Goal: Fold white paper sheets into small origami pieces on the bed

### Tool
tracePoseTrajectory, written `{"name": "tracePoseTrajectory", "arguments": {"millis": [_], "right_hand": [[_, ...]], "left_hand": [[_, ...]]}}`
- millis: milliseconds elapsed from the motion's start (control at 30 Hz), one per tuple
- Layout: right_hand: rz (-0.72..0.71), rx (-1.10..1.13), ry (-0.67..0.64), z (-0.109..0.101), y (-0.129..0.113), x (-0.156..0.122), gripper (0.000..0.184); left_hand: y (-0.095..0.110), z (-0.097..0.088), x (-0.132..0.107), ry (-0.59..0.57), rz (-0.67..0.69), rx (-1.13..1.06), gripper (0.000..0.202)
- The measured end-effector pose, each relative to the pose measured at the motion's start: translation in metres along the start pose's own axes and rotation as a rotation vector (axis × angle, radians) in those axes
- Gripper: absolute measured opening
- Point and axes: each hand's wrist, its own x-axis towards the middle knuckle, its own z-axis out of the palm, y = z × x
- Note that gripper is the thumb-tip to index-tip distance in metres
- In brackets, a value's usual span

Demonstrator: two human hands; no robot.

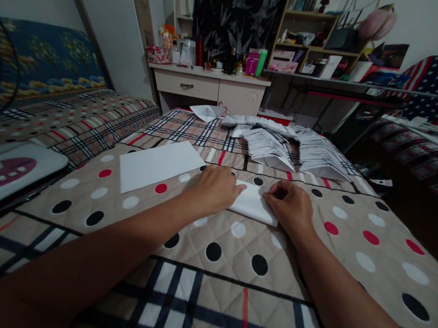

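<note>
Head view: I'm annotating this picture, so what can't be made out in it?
All in the head view:
- White paper between the hands: left end hidden by the left hand.
- White board: cut off by the left edge.
- Magenta box: any wording too small, blurred.

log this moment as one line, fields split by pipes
left hand: on white paper | right hand: at its right end | loose sheet: left of hands, on patterned cover | paper stacks: beyond hands

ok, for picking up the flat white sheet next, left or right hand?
Left, probably: the left hand is close to the flat white sheet, while the right hand is farther off, at the right end of the folded paper.
</note>
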Motion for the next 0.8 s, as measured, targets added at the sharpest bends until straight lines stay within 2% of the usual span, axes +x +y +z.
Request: {"name": "tracePoseTrajectory", "arguments": {"millis": [100,167,300,467,533,600,667,733,800], "right_hand": [[-0.001,0.022,0.0,0.001,0.001,0.0,0.007],[0.007,0.034,-0.001,0.0,0.001,0.0,0.007],[0.009,0.042,-0.015,-0.001,-0.001,0.0,0.006],[0.04,0.064,-0.007,-0.001,0.0,0.0,0.006],[-0.026,0.03,0.112,-0.004,-0.004,-0.003,0.01],[-0.179,-0.004,0.284,-0.009,-0.014,-0.01,0.016],[-0.327,0.006,0.361,-0.014,-0.033,-0.019,0.019],[-0.455,0.066,0.317,-0.014,-0.058,-0.029,0.02],[-0.484,0.223,0.2,-0.005,-0.084,-0.038,0.031]], "left_hand": [[0.02,0.004,-0.004,0.043,-0.083,0.016,0.049],[0.02,0.01,-0.005,0.045,-0.092,-0.014,0.048],[-0.008,0.02,-0.005,0.01,0.01,-0.117,0.051],[-0.044,0.024,0.0,-0.124,0.165,-0.263,0.074],[-0.048,0.025,0.001,-0.136,0.192,-0.279,0.079],[-0.048,0.026,0.002,-0.129,0.196,-0.283,0.082],[-0.046,0.028,0.002,-0.105,0.182,-0.285,0.083],[-0.044,0.032,0.002,-0.083,0.167,-0.288,0.08],[-0.044,0.035,0.003,-0.062,0.15,-0.29,0.068]]}}
